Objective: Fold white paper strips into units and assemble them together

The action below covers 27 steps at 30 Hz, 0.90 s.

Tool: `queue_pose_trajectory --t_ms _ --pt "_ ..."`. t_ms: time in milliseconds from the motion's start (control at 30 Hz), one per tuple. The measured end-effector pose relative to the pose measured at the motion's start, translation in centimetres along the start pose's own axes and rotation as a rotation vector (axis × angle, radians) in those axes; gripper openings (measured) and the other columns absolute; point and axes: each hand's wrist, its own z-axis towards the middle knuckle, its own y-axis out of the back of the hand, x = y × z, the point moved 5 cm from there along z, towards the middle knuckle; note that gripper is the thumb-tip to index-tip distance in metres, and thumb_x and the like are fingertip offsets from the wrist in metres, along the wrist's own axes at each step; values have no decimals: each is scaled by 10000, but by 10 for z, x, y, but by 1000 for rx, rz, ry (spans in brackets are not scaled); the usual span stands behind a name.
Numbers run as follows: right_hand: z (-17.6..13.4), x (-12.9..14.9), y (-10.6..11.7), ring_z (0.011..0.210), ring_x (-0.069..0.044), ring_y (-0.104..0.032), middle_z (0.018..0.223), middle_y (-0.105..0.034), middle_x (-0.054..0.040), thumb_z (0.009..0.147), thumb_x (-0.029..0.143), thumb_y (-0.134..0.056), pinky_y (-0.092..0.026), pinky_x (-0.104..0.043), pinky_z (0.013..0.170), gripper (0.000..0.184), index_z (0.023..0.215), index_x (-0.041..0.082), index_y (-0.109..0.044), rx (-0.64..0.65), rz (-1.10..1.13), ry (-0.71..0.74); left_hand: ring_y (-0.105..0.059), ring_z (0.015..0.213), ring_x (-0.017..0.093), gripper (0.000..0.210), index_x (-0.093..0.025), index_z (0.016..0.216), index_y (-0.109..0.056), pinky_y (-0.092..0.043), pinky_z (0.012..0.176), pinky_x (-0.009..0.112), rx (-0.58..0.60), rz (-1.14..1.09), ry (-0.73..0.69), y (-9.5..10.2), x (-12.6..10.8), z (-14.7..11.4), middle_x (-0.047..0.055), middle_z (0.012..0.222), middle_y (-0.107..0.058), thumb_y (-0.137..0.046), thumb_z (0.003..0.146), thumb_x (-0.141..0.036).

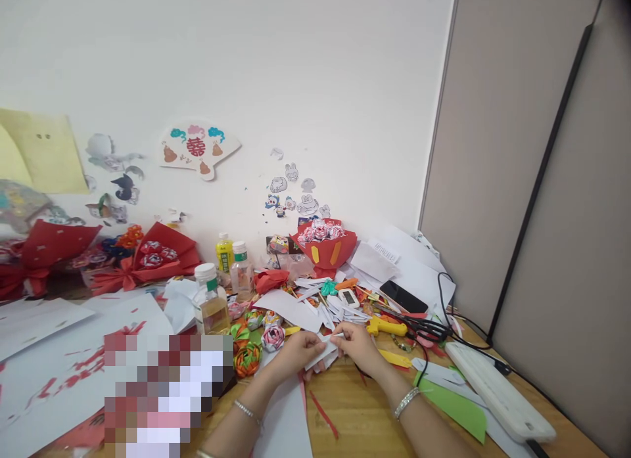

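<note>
Small white paper piece [319, 357] sits near centre, just above the table [365, 422], between your two hands. Your left hand [299, 349] has thumb and fingers together, pinching its left part; your right hand [359, 345] pinches the far right end. Both grips look clamped on the paper. Exact folds are too small to tell.

Progress, as judged: this piece looks mid-handling, not set down yet. Made-up items already lie around you: a pink-and-white paper flower [273, 338] just left of your left hand, an orange-green flower [247, 359] nearer and further left, and a red-wrapped bouquet [324, 248] at the far side by the wall. Plenty of loose white strips [339, 311] lie beyond your hands; you can't tell from here how many are for use, so what's left is unclear.

Further out: yellow glue gun [387, 326] on the right, just beyond your right hand; black phone [403, 297] farther right; green paper [451, 402] near right. White sheet [286, 415] lies under your left forearm, red strip [324, 415] beside it. Capped bottle [211, 310] stands upright, far left of your hands.
</note>
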Motion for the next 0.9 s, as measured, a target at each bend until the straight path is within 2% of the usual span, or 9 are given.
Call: queue_pose_trajectory --t_ms 167,367,500,667,900 --pt "1 0 2 461 -108 -503 490 -515 45 696 263 -543 -376 -205 453 99 697 165 -551 6 30 7 -481 354 93 495 -153 626 -510 -329 352 195 -1 0 9 5 0 0 10 572 -632 -427 627 -641" --pt "6 -3 13 416 -94 -458 467 -481 57 680 256 -540 -342 -196 414 104 643 162 -511 -87 29 -25 -519 411 117 500 -142 613 -528 -370 401 214 -53 -41 17 10 -1 -1 0 518 -597 -504 558 -638" --pt "8 -6 16 400 -89 -444 454 -468 65 663 248 -546 -331 -194 404 95 648 162 -510 -76 34 -41 -531 425 116 511 -142 626 -526 -363 410 213 -1 -97 24 8 -1 -1 0 547 -607 -487 564 -647" --pt "7 -7 15 404 -92 -447 445 -465 65 664 259 -553 -333 -196 409 103 647 166 -511 -73 45 -40 -544 424 124 476 -157 651 -479 -342 393 207 3 -129 29 7 -2 -2 8 566 -625 -498 571 -626" --pt "2 -7 2 431 -96 -475 489 -508 55 681 273 -551 -358 -200 438 114 688 169 -506 7 110 -32 -499 376 96 443 -160 679 -480 -357 387 200 -4 -78 -19 0 2 1 -9 531 -601 -438 644 -599"
